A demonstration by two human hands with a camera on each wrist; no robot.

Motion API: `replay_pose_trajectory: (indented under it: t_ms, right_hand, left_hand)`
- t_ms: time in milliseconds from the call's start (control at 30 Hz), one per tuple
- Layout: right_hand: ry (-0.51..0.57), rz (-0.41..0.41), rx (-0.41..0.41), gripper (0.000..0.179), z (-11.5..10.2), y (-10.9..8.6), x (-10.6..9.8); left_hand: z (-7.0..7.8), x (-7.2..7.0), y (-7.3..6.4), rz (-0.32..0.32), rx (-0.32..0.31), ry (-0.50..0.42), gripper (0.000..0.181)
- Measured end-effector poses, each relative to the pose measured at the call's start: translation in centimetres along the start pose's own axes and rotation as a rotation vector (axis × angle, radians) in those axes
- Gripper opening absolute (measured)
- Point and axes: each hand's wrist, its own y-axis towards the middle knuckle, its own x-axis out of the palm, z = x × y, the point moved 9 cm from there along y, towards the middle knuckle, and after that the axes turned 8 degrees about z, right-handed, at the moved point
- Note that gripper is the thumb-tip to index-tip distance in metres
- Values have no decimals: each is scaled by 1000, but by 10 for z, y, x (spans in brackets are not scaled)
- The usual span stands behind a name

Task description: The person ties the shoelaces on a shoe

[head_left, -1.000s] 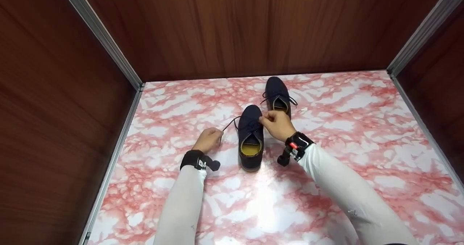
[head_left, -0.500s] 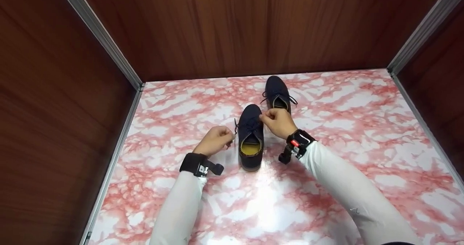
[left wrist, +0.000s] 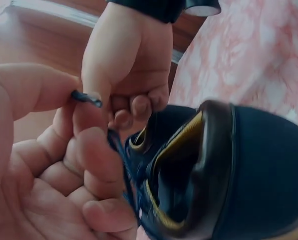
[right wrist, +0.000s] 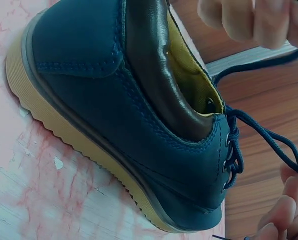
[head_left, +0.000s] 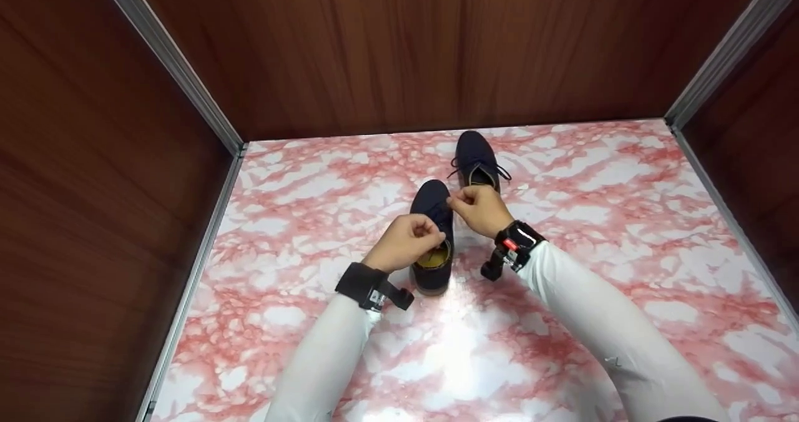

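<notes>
A dark navy lace-up shoe (head_left: 431, 194) with a yellow lining stands on the floor, toe pointing away. Over its opening, my left hand (head_left: 406, 244) pinches one end of the shoelace (left wrist: 87, 98) between thumb and finger, the tip poking out. Beside the shoe's right edge, my right hand (head_left: 480, 210) pinches a loop of the lace (right wrist: 268, 137), best seen in the right wrist view. The left hand's lace rises slack from the eyelets there. In the head view the left hand covers part of the shoe's opening.
A matching shoe (head_left: 474, 147) with a tied bow stands further back to the right, its heel partly behind my right hand. Wood-look panels (head_left: 399, 47) with grey metal edging enclose the red-and-white marbled floor (head_left: 299, 191) at the back and sides.
My left hand has moved right, from beside the shoe to over its opening, bringing the lace end along. The right hand keeps nearly the same place.
</notes>
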Motion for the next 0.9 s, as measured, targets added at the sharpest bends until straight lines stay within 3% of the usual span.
replay_pose_trajectory:
  t_ms: [67,233,300,500,700,800,900]
  right_hand:
    - [13,-8,14,22,2,0,0]
    - [54,-30,36,22,5,2,-2]
    - [66,-43,38,23,5,1,-1]
    - [98,-67,60,23,5,-1,-2]
    - [103,-52,47,22,4,0,-3]
    - [98,-42,32,22,3,0,-3]
    - [100,-46,29,23,2,1,-2]
  left_hand:
    - [3,6,2,-16,14,12,13]
    - [6,25,2,-185,30,-47,19]
    - [3,23,3,-188,25,-72,20]
    - [-13,-10,15,12,11,-40,14]
    - [-23,-39,26,180,13,69,5]
    - [-26,-45,31,216,6,129,6]
    - [-28,-45,36,208,-7,175,13]
